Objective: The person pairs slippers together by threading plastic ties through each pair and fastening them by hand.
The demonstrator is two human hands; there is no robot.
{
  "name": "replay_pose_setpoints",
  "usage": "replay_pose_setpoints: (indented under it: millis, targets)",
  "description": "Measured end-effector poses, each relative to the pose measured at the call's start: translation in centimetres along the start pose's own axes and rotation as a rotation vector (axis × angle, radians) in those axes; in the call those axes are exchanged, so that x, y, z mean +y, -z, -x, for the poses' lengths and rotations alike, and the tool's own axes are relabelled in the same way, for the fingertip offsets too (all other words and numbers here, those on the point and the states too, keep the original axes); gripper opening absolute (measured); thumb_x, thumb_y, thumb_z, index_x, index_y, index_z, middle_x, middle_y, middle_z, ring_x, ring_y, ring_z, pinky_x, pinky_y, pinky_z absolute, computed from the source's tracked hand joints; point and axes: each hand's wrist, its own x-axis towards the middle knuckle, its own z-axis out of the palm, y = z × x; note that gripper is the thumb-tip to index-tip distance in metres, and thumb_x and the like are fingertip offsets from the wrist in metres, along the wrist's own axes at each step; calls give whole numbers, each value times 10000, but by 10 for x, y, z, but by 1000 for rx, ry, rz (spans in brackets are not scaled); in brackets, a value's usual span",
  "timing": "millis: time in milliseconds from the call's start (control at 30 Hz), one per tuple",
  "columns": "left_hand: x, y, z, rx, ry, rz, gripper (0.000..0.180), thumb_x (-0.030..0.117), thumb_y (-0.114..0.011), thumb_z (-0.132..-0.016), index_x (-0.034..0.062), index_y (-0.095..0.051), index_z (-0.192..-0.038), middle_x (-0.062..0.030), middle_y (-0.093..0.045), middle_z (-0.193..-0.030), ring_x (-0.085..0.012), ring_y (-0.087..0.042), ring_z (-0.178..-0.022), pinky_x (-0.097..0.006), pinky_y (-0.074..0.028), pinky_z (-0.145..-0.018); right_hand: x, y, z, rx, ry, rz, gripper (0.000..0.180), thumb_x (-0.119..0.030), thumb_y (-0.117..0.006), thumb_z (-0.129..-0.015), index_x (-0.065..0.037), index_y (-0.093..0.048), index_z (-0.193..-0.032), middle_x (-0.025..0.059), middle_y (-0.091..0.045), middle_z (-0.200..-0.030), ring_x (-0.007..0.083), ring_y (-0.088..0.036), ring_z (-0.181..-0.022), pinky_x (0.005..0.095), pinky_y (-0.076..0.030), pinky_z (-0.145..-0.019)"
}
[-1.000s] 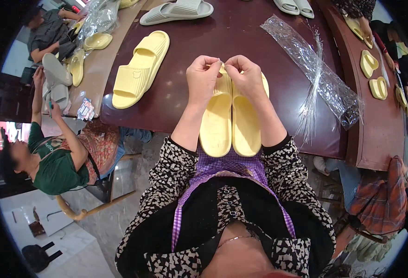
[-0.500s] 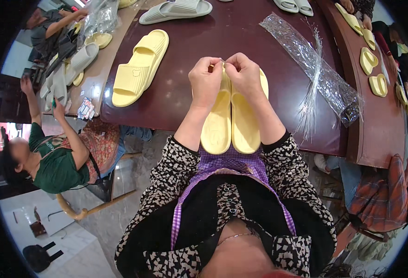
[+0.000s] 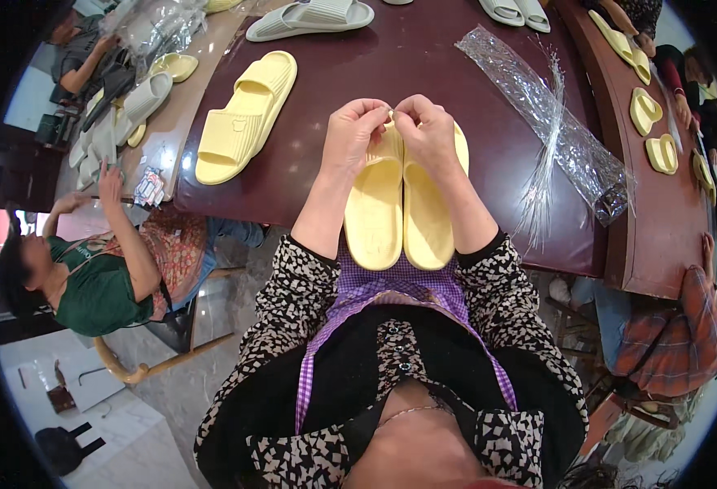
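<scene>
1. Yellow slippers (image 3: 373, 224) lie side by side right in front of the person, under both hands, their toes pointing away and their heels toward the body.
2. Their long axes run nearly parallel, straight out from the chest; the heel ends reach past the near edge of the dark red desk (image 3: 411, 61) and show over the purple apron (image 3: 399, 287). Whether they touch it, I cannot tell.
3. The left hand (image 3: 357, 137) is over the front of the left slipper, thumb and forefinger pinched together.
4. The right hand (image 3: 428, 138) is over the front of the right slipper, its thumb and forefinger pinched together too, tips close to the left hand's.
5. Between those tips, a thin piece (image 3: 390, 112) seems clamped from both sides; it is too small to tell what it is.
6. The key relation: the thin piece sits at the toe end, nearly in line with the left slipper's inner side, and both hands are about equally near it. The wrists and hands hide part of the straps.
7. Off to the left, well apart from the left hand, lies another yellow pair (image 3: 233, 134), its long axis slanting.
8. To the right, nearer the right hand, pale strands (image 3: 551, 151) lie across clear film (image 3: 497, 69).
9. Grey slippers (image 3: 314, 20) lie farther off, toward the desk's far side.
</scene>
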Motion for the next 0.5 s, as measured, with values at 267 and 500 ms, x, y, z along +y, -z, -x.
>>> replay_pose_setpoints:
  millis: [267,500]
  targets:
    - [-1,1,-6,-32,-15,5,111,26,-598,-816,-6,-624,-919,-36,-616,-798,-77,-540,-622,-196,-434,-549,0,7,-10,-23,6,-57,52,-36,-604,-769,-4,-625,-804,63,-605,-649,136,-575,-601,249,-453,-571]
    - [14,55,20,391,-273,-194,271,18,-547,-829,-28,-546,-1096,-75,-594,-950,-135,-565,-741,-255,-476,-678,-58,54,15,-295,63,357,120,-97,-610,-803,-17,-636,-889,104,-633,-814,259,-600,-651,315,-484,-602]
